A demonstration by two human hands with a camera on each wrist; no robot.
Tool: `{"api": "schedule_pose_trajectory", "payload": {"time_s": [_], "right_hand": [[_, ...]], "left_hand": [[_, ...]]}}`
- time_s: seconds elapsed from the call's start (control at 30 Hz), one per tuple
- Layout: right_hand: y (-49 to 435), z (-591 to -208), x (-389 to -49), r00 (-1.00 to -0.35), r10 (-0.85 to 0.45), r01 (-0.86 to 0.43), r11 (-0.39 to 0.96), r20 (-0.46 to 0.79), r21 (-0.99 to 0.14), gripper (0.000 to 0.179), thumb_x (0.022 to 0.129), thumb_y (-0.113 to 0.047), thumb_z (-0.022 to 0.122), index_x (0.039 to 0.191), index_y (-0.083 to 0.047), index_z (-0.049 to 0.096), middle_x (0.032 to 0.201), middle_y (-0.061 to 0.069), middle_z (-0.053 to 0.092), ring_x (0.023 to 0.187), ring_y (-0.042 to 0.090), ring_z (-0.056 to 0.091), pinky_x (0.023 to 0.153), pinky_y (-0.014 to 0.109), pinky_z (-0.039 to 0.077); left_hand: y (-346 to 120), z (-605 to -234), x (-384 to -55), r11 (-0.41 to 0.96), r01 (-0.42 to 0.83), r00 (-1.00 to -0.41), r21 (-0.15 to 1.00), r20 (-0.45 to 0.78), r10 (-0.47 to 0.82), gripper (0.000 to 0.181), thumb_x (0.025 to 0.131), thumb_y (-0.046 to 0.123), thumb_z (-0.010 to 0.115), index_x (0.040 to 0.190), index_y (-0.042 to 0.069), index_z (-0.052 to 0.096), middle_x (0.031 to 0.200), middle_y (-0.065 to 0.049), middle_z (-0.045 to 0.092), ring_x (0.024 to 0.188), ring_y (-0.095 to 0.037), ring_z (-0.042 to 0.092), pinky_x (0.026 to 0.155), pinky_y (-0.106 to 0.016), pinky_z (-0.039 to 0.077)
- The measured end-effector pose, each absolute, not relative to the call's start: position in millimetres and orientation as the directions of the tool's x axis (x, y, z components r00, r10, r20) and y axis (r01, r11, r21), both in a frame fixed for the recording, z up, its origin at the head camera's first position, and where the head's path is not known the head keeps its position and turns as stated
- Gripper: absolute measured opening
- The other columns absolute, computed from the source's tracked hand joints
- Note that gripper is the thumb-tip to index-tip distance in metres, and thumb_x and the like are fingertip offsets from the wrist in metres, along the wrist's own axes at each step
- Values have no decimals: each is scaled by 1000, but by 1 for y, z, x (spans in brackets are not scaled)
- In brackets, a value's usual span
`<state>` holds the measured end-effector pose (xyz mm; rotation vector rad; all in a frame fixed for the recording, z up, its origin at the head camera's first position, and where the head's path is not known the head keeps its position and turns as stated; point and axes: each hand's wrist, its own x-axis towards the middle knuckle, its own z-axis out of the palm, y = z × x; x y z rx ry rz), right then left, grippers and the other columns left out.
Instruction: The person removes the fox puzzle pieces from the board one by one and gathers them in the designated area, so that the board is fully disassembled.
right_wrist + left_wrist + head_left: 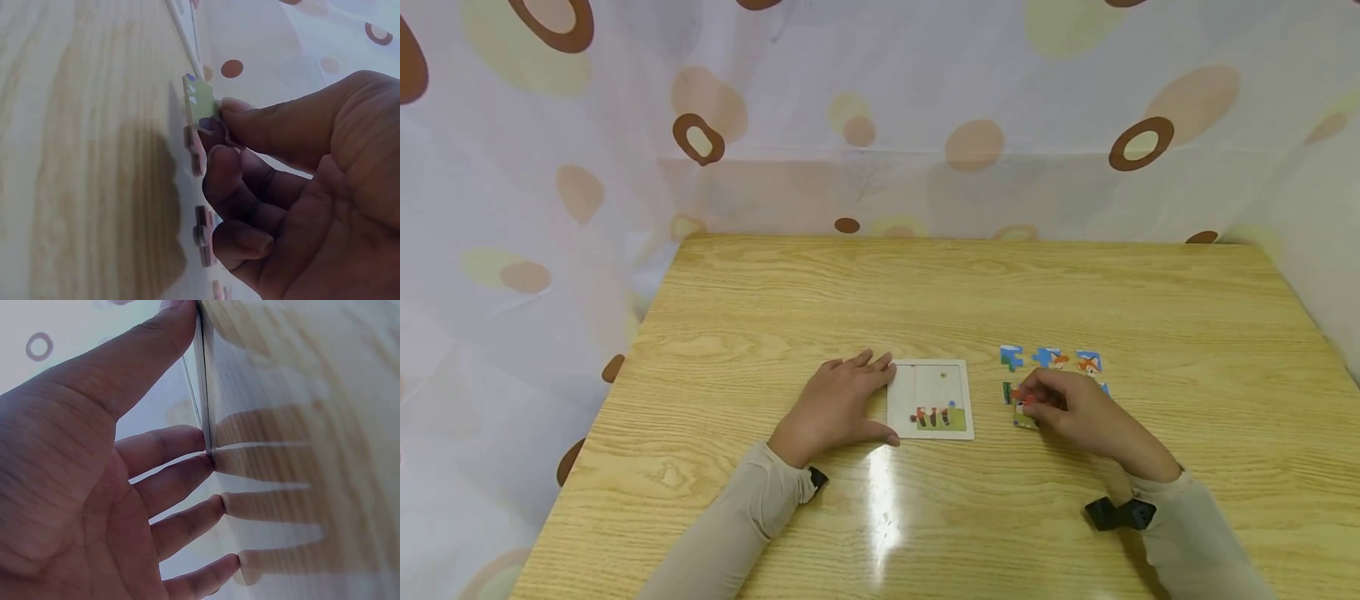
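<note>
A square white puzzle tray [967,400] lies flat on the table, with colourful pieces [955,418] in its lower right part. My left hand [842,406] is at the tray's left side, fingers spread and fairly straight; in the left wrist view the thumb [144,356] and some fingertips touch its edge. Right of the tray, my right hand [1075,412] pinches a jigsaw piece [203,103] between thumb and fingers. This piece is green with small white and purple marks, tilted up near the tabletop. The fingers hide part of it.
Several loose jigsaw pieces lie around the right hand, among them a blue and green piece [1011,357] and one with a fox face [1088,362]. Some are partly hidden under the hand. A spotted curtain [910,192] hangs behind the wooden table [805,292].
</note>
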<state>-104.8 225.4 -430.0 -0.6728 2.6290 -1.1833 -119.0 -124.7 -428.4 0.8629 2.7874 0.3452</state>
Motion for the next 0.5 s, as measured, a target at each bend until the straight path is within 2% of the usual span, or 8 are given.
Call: {"api": "schedule_pose_trajectory", "payload": {"time_s": [0.17,0.3,0.5], "right_hand": [[227,-434,-101,-890,-455,-317,574,29,-755,12,93,0,74,103,-5,70,86,-3,67,72,7,60,63,25,52],[225,-439,-100,-883,-461,-355,538,86,-765,14,91,0,77,102,-5,68,82,-5,66,67,8,59,58,25,50],[219,-443,-101,-881,-451,-415,582,147,-699,18,87,1,80,96,-9,67,81,-7,63,67,5,55,57,24,49]], "left_hand": [[-125,-429,-119,802,526,-806,282,-134,576,100,76,65,82,155,13,50,161,-2,40,151,-28,35,115,-54,36],[-125,-429,-119,803,525,-807,283,-134,575,100,76,65,83,155,13,50,162,-2,40,151,-28,34,115,-54,36],[-125,-428,-120,804,520,-809,287,-136,572,100,76,64,83,155,13,50,162,-2,40,151,-28,34,115,-54,36]]}}
